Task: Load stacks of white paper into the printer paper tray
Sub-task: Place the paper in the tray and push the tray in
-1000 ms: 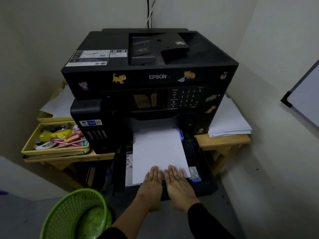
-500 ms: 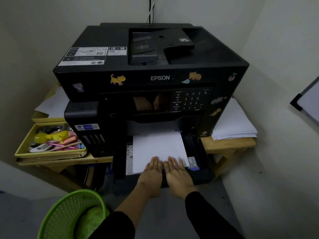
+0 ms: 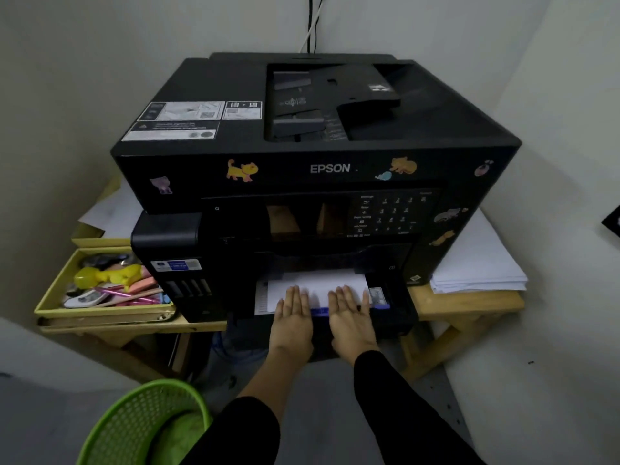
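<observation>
A black Epson printer stands on a wooden table. Its black paper tray sticks out only a little at the bottom front, with white paper lying in it. My left hand and my right hand lie flat side by side, palms down, fingers on the paper and heels on the tray's front edge. A blue paper guide shows between them. Both hands are flat and hold nothing.
A stack of white paper lies on the wooden table right of the printer. A yellow tray with pens and small items sits at the left. A green mesh basket stands on the floor, lower left. Walls are close on both sides.
The tray with the paper has slid into the printer under both hands; far less paper shows now. My hands have spread slightly apart, and the view has moved closer.
</observation>
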The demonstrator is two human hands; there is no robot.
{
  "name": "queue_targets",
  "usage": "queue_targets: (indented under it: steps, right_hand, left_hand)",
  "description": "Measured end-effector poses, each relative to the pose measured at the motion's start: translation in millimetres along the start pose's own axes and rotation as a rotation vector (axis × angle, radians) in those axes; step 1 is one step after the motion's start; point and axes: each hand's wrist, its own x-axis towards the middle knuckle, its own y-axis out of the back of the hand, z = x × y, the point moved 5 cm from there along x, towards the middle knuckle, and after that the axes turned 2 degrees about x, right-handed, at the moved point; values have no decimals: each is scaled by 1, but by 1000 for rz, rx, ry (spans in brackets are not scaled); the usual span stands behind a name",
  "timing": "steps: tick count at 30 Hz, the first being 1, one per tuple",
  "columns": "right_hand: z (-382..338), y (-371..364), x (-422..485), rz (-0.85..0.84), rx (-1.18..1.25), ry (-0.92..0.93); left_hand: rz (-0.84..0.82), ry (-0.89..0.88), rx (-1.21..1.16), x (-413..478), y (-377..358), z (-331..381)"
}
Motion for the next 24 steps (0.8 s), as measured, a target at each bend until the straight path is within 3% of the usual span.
queue_targets:
  steps: [3, 6, 9, 11, 13, 15, 17, 24]
  right_hand:
    - [3, 3, -10, 5, 145, -203]
    - [10, -2, -34, 129, 532, -410]
    - [19, -7, -61, 416, 1277, -705]
    - [19, -14, -58, 480, 1822, -876]
    - [19, -17, -45, 457, 2143, -987]
    - [20, -13, -34, 429, 2292, -1041]
    - [21, -9, -31, 434, 2318, -1078]
    - [29, 3, -8, 492, 2363, -993]
  left_hand:
    - [124, 151, -241, -13, -1, -7]
    - [309, 364, -738, -39, -7, -8]
    - [353, 608, -1337, -53, -13, -3]
    - [393, 702, -1627, -50, 0, -3]
    - [374, 917, -1847, -44, 14, -11]
    - [263, 1117, -2043, -39, 22, -17]
    - [194, 1198, -2122, -36, 25, -17]
    - [318, 1164, -2169, -5, 36, -20]
